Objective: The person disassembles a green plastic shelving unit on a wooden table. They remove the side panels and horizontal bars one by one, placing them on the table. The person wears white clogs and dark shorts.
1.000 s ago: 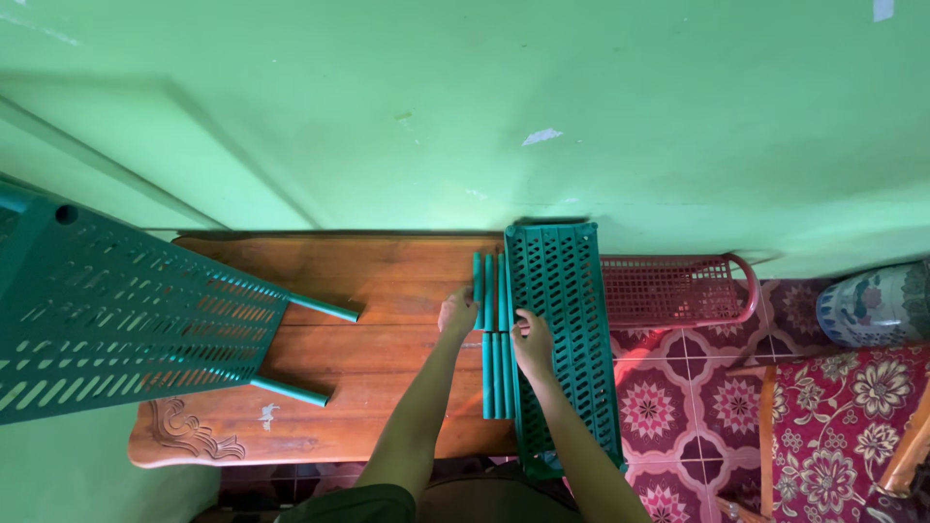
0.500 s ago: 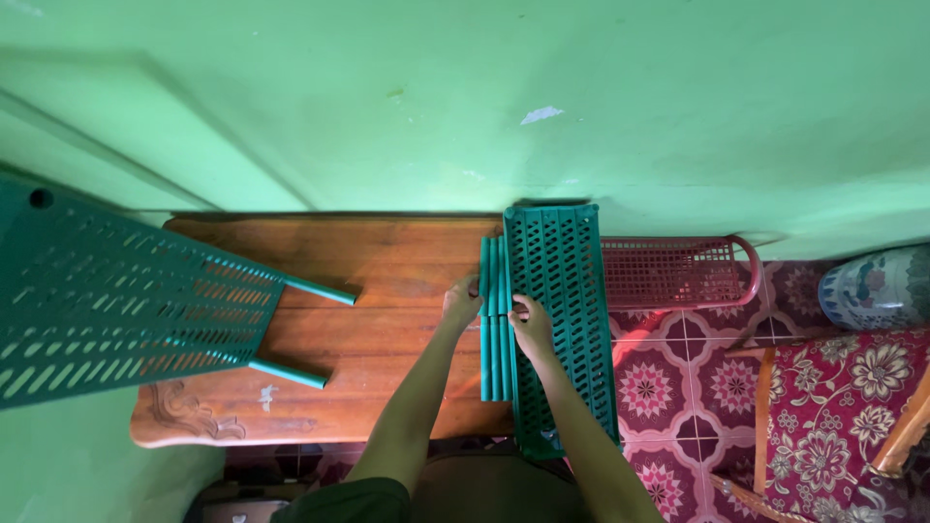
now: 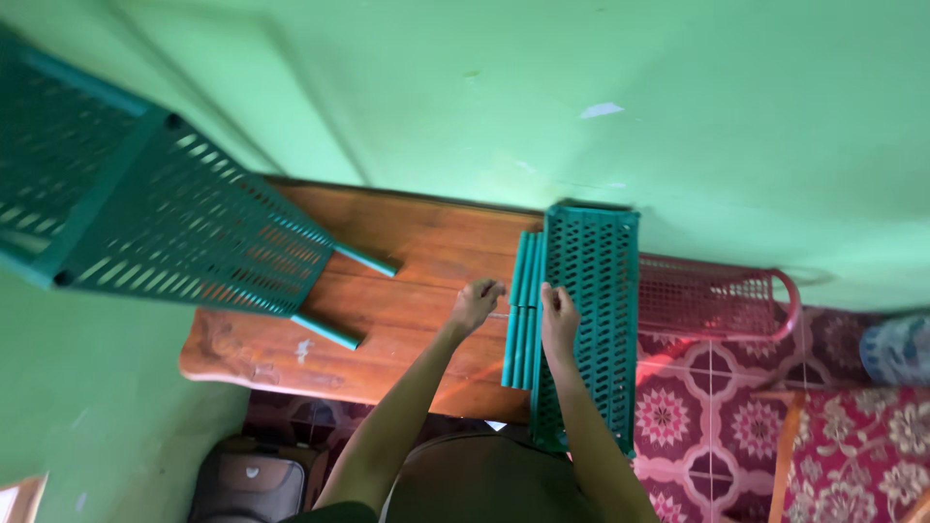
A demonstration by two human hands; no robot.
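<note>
A wooden table (image 3: 407, 252) stands against a green wall. At its right end lies a flat green perforated plastic shelf panel (image 3: 596, 300), with a bundle of green plastic tubes (image 3: 521, 310) alongside its left edge. My left hand (image 3: 475, 305) sits on the table just left of the tubes, fingers curled toward them. On the panel's left edge rests my right hand (image 3: 559, 320), beside the tubes. A partly built green plastic rack (image 3: 155, 213) with two tube legs lies tilted at the table's left end.
A red plastic basket (image 3: 717, 295) lies to the right of the panel, over a patterned red floor (image 3: 707, 426). A clear bottle (image 3: 896, 349) is at the far right edge. A dark bag (image 3: 247, 484) sits under the table.
The view has tilted and moved closer, so the rack looks larger. Both hands stay by the tubes and the panel; my left hand's fingers have curled closer to the tubes.
</note>
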